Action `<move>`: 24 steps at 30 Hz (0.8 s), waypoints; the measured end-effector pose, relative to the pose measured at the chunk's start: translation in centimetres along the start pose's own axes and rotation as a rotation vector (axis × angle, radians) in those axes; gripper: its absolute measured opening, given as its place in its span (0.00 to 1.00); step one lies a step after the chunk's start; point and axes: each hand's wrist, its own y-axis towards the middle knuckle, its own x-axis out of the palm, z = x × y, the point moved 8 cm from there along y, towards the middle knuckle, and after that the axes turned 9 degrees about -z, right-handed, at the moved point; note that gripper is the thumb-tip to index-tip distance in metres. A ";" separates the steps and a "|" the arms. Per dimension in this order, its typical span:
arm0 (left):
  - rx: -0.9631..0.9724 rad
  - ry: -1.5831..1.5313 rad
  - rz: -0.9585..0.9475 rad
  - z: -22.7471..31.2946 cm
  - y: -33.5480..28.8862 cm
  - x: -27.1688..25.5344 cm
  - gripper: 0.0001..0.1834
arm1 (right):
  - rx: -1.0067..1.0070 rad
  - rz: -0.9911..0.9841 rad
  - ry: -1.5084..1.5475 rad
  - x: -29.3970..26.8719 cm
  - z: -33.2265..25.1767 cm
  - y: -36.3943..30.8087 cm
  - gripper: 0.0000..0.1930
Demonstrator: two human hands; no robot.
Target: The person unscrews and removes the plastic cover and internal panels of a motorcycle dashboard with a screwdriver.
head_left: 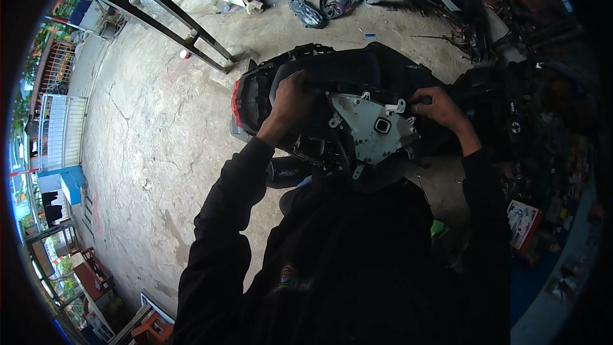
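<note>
Head view: pale panel (367, 137) sits over the near side of the dark motorbike (357, 64), roughly triangular, narrow end toward 6–7 o'clock. No clear long axis; broad edge runs about 10 to 3. Right hand (442, 112) is nearer: panel centre lies at 8 o'clock from its fingertips, upper-right tab just beside them. Left hand (292, 105) is off the panel's 10 o'clock corner; panel lies at 3–4 from it.

Grip: right thumb and forefinger bent close together; can't tell if they pinch anything. Left fingers curl over, tips lost in black trim; contact unclear. Panel's underside hidden, its lower right edge murky against dark parts.
</note>
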 end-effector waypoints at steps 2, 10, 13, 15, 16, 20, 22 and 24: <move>0.011 0.011 -0.002 0.2 0.3 0.1 0.13 | 0.034 -0.108 -0.164 -0.5 0.5 0.9 0.12; 0.091 0.025 -0.073 1.8 0.5 -0.6 0.12 | -0.288 0.018 -0.369 2.2 -10.5 5.5 0.14; 0.101 0.064 -0.056 3.7 0.3 -1.1 0.10 | -0.289 0.062 -0.561 3.8 -12.8 6.8 0.14; 0.104 0.088 -0.036 3.8 0.2 -1.1 0.10 | -0.163 -0.039 -0.596 4.6 -13.0 7.8 0.16; 0.108 0.119 -0.023 3.8 0.2 -1.1 0.09 | -0.172 -0.046 -0.608 4.9 -13.2 7.9 0.16; 0.109 0.127 0.088 4.3 -0.8 -1.0 0.09 | -0.178 0.044 -0.675 5.0 -13.8 7.3 0.16; 0.113 0.126 0.121 4.5 -1.0 -1.1 0.09 | -0.179 0.050 -0.677 4.8 -13.7 7.0 0.16; 0.089 0.132 0.113 4.6 -1.1 -1.0 0.08 | -0.286 0.083 -0.661 4.7 -13.7 6.4 0.15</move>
